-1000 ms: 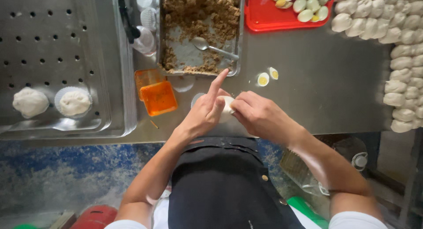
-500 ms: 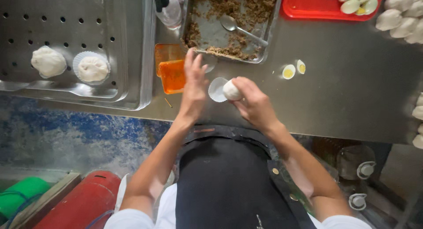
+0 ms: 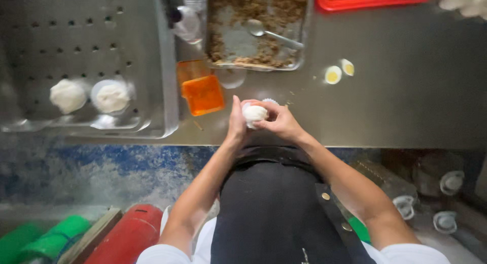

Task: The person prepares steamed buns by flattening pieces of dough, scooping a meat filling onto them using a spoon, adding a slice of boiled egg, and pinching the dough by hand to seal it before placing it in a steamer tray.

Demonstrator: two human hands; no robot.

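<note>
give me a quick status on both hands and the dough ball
Left hand and right hand both closed around the white dough ball, held above the steel counter. Orange container beside left hand, not touching.

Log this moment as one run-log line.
left hand: cups dough ball | right hand: pinches it | nearby: orange tub, filling tray

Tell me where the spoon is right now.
In the head view the spoon lies top centre, in the metal tray of brown filling, behind the hands, with the egg halves to the tray's lower right.

White dough ball (image 3: 254, 114), orange container (image 3: 203, 94)
</note>
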